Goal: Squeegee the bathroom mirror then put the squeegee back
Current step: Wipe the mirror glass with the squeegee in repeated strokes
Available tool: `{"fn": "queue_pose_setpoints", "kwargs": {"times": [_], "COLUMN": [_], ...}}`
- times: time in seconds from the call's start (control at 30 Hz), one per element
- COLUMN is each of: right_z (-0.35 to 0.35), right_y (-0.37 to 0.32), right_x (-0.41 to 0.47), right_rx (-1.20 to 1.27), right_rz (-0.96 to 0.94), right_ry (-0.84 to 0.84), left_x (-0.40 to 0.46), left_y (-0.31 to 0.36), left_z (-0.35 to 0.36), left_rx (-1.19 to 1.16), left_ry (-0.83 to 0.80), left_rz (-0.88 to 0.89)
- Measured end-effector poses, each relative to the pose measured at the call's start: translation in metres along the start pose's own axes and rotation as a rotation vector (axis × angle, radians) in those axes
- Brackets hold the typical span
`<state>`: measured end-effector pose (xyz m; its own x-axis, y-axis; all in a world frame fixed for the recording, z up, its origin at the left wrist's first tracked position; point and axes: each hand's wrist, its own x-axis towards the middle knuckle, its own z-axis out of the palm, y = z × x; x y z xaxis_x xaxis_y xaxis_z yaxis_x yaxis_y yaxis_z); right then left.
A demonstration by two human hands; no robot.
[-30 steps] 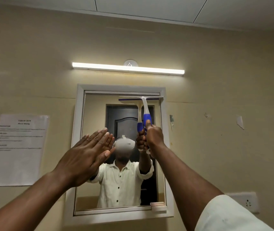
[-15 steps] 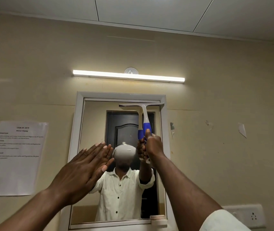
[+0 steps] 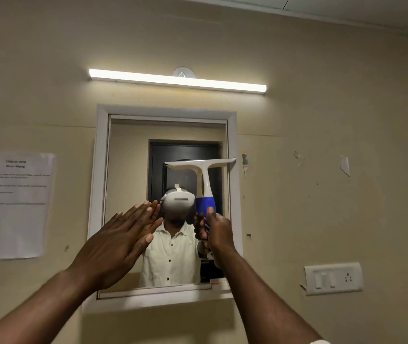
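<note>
The wall mirror [image 3: 128,155] in its white frame hangs straight ahead. My right hand [image 3: 219,232] grips the blue lower handle of a white squeegee [image 3: 204,170]. Its blade lies level against the right half of the glass, about halfway down, and its right end reaches the frame. My left hand [image 3: 121,242] is flat with fingers together, held up in front of the mirror's lower left part; whether it touches the glass I cannot tell. The glass reflects a person in a white shirt and a dark door.
A lit tube light [image 3: 177,80] runs above the mirror. A printed paper sheet [image 3: 12,204] is stuck to the wall at the left. A white switch and socket plate [image 3: 333,279] sits at the lower right. A narrow ledge [image 3: 163,295] runs along the mirror's bottom.
My right hand has drawn the squeegee down the right side of the mirror, from the top edge to about mid-height. My left hand has stayed by the lower left.
</note>
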<state>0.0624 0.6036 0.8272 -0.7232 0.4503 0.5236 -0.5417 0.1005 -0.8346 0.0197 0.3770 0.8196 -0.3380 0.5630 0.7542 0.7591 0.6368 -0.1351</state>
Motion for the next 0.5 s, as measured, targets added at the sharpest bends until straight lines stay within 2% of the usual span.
{"fn": "queue_pose_setpoints", "kwargs": {"times": [0.33,0.5], "right_z": [-0.021,-0.032], "right_y": [0.057,0.101], "right_x": [-0.062,-0.099], "right_rx": [0.022,0.065], "right_rz": [0.131,0.254], "right_ry": [0.033,0.082], "left_x": [-0.023,-0.039], "left_y": [0.019,0.025], "left_z": [0.032,0.050], "left_rx": [-0.045,-0.070], "left_ry": [-0.076,-0.130], "left_rz": [0.016,0.023]}}
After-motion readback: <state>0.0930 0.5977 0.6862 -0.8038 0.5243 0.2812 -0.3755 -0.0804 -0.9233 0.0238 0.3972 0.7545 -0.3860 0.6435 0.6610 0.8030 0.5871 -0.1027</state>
